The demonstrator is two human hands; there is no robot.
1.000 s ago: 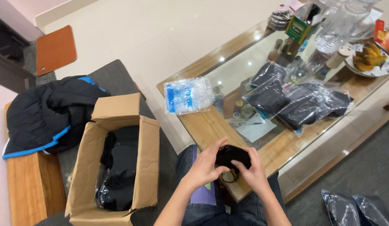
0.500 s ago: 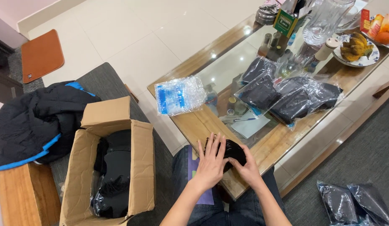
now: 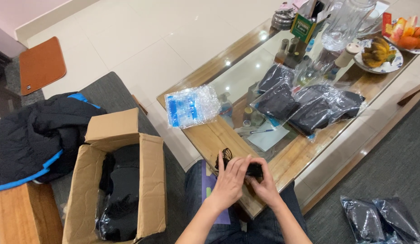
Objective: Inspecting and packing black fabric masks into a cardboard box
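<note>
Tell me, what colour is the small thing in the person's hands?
Black. The small bundle, pressed between the left hand and right hand, shows in the head view.

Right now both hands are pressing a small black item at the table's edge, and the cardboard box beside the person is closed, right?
Not quite: in the head view the cardboard box stands open, dark bagged things inside. The left hand and right hand do press the small black item at the table edge.
</note>
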